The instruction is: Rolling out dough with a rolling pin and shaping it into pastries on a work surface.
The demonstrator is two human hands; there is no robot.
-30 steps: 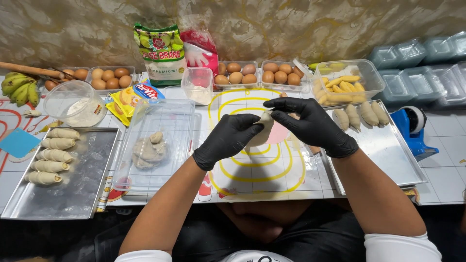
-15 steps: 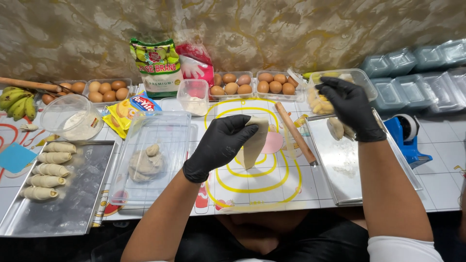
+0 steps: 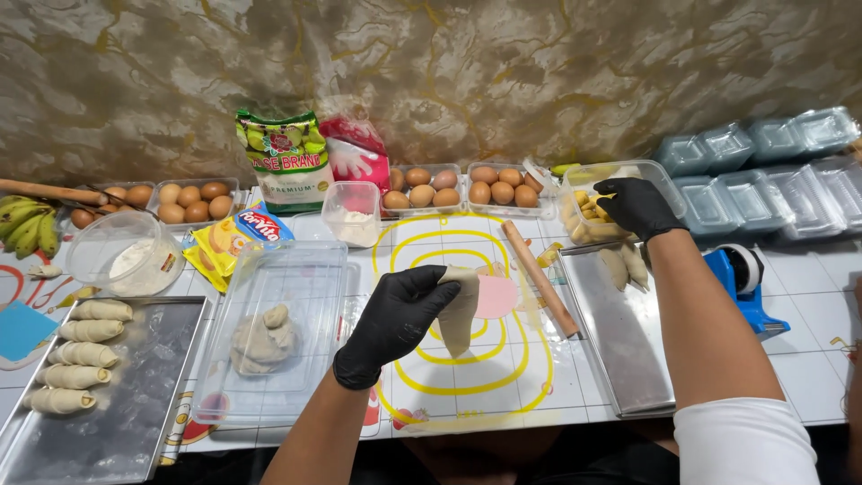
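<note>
Head camera looks down at two hands in black gloves, well apart from each other. The left hand [image 3: 395,319] is closed on a thin strip of dough [image 3: 460,310], pinched between thumb and fingers so that the strip hangs above the round mat with yellow rings [image 3: 467,382]. The right hand [image 3: 636,207] reaches into a clear plastic tub [image 3: 669,184] at the back right, its fingers bent down among yellow banana pieces [image 3: 588,211]; I cannot tell if it already grips one.

Between the two hands a wooden rolling pin [image 3: 540,278] lies on the mat at a slant. Just beside the tub, a metal tray [image 3: 620,359] carries some rolled pieces [image 3: 626,267] at its far end. Left of the left hand stands a clear rectangular container [image 3: 224,395] with lumps of dough [image 3: 260,337] inside. Further left, another metal tray [image 3: 135,404] holds a column of finished rolls [image 3: 76,355]. Along the wall are cartons of brown eggs [image 3: 467,187], a green flour bag [image 3: 285,162], a small tub of white powder [image 3: 352,216] and a bunch of bananas [image 3: 27,229].
</note>
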